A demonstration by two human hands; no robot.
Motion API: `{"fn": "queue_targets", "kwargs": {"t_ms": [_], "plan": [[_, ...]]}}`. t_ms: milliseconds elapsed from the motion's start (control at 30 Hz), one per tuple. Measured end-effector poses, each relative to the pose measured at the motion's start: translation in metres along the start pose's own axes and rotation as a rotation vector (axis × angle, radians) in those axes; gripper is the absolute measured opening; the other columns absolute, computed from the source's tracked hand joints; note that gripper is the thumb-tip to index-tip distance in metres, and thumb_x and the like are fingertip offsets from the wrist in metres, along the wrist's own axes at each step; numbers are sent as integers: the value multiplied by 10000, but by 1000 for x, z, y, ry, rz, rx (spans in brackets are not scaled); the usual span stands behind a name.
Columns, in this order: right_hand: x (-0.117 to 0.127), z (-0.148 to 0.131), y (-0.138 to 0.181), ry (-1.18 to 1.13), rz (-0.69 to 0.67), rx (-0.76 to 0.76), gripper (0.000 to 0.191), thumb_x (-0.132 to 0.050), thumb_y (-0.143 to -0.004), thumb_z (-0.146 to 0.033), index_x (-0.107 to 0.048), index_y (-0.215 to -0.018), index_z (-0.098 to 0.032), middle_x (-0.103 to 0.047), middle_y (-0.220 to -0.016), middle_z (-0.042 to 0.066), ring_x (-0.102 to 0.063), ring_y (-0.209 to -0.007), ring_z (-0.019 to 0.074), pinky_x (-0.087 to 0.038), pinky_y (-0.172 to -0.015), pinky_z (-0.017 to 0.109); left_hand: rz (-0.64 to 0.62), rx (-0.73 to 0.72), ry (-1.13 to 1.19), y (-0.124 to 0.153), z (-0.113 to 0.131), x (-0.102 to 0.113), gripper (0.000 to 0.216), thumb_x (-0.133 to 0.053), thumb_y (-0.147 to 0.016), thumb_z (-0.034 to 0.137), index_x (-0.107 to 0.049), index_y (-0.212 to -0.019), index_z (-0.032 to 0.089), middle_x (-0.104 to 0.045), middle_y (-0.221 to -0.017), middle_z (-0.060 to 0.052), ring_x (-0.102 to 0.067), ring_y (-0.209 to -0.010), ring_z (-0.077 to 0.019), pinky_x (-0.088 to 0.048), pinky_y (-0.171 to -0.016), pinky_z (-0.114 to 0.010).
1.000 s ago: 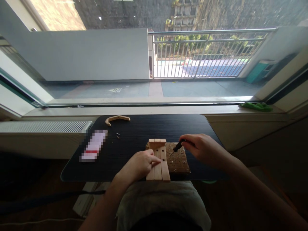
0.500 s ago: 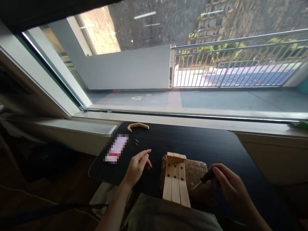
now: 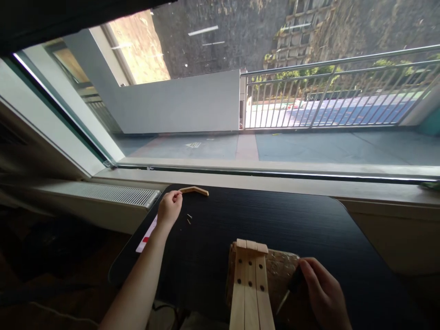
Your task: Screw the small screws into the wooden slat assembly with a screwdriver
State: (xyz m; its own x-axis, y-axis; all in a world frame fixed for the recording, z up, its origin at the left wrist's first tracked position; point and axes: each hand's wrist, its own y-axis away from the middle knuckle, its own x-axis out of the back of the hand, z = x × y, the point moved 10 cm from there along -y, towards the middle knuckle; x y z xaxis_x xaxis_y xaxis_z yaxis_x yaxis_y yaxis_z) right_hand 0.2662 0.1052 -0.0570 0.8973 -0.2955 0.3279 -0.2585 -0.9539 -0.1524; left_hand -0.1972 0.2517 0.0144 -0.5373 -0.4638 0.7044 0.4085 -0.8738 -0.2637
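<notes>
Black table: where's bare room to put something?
Bare: the middle, between the tiny bits and the wooden strips; also the far right, between the windowsill and right hand. Crowded: around the brown block, and the far-left corner, where the left hand touches bent wood.

Wooden strips (image 3: 251, 305) partly beyond bottom edge, pale rectangle (image 3: 150, 233) partly behind left forearm (image 3: 147, 277)

Bench (image 3: 309, 224) before the windowsill (image 3: 220, 180), radiator (image 3: 113, 195) to its left.
Near the front, the slats (image 3: 252, 298) lie on the left part of the block (image 3: 283, 262), the screwdriver (image 3: 295, 279) to their right. At the far left corner is the bent strip (image 3: 197, 190); two small pins (image 3: 189, 221) rest before it, the flat item (image 3: 145, 239) further left by the bench's side edge.
</notes>
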Motion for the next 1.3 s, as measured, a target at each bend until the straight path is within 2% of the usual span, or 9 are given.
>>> {"fn": "queue_targets", "kwargs": {"t_ms": [167,333,400,600,733,867,1000,1100,1300], "plan": [[3,-4,4,13,55,12,451,-526,-901,-599,-643,-701,-212,-600,-567,4,-557,-501,163,-452,-465,236,-67,-68,-280,-23,13,-25,349,-504,-848,277,-699,-1120,177,-678,-1236,-146,-590,-1211,-336,-446,-1055,-446],[0,-11,7,-30,70,2,472,-512,-913,-592,-635,-671,-206,-568,-543,2,-516,-475,152,-428,-441,239,-182,-33,-487,-39,6,-47,506,-509,-842,260,-610,-1311,98,-610,-1325,-249,-545,-1247,-449,-441,-1013,-579],[-1,-10,8,-34,81,-12,468,-514,-917,-584,-622,-664,-205,-545,-533,-5,-493,-464,143,-410,-431,237,-208,-25,-540,-44,2,-51,521,-503,-836,237,-596,-1328,94,-605,-1322,-254,-548,-1240,-450,-442,-1010,-569],[-3,-4,8,-26,57,-32,468,-503,-918,-581,-599,-659,-204,-491,-526,-22,-448,-466,136,-378,-435,242,-243,-42,-594,-43,0,-59,399,-501,-811,185,-690,-1158,128,-686,-1166,-216,-625,-1125,-383,-506,-926,-453],[-4,-6,5,-13,20,-18,476,-471,-920,-585,-555,-633,-214,-490,-541,-19,-456,-495,142,-381,-463,250,-224,-97,-564,-34,10,-59,330,-481,-832,193,-720,-1059,166,-707,-1102,-186,-654,-1048,-354,-518,-873,-414],[3,-4,-3,-6,-2,-19,493,-429,-912,-608,-443,-588,-236,-421,-539,-31,-398,-499,133,-351,-461,254,-225,-151,-495,-27,26,-52,277,-494,-846,244,-724,-994,200,-731,-1021,-137,-694,-931,-312,-533,-789,-361],[15,4,-15,59,-56,-32,482,-438,-888,-627,-397,-596,-245,-371,-554,-43,-353,-509,127,-325,-466,260,-203,-206,-408,-18,48,-37,273,-494,-839,274,-719,-978,203,-736,-1057,-128,-701,-963,-305,-537,-812,-344],[26,12,-23,146,-85,-35,485,-477,-860,-625,-347,-582,-250,-324,-545,-56,-323,-510,120,-290,-470,264,-208,-256,-332,-9,64,-27,252,-516,-811,302,-712,-952,230,-757,-1007,-77,-712,-948,-277,-544,-822,-312],[38,24,-29,244,-116,-50,475,-494,-829,-604,-354,-554,-243,-369,-501,-56,-364,-501,118,-297,-480,261,-224,-213,30,9,78,-8,353,-595,-706,439,-702,-948,206,-761,-879,-53,-726,-853,-267,-578,-786,-335]]}}
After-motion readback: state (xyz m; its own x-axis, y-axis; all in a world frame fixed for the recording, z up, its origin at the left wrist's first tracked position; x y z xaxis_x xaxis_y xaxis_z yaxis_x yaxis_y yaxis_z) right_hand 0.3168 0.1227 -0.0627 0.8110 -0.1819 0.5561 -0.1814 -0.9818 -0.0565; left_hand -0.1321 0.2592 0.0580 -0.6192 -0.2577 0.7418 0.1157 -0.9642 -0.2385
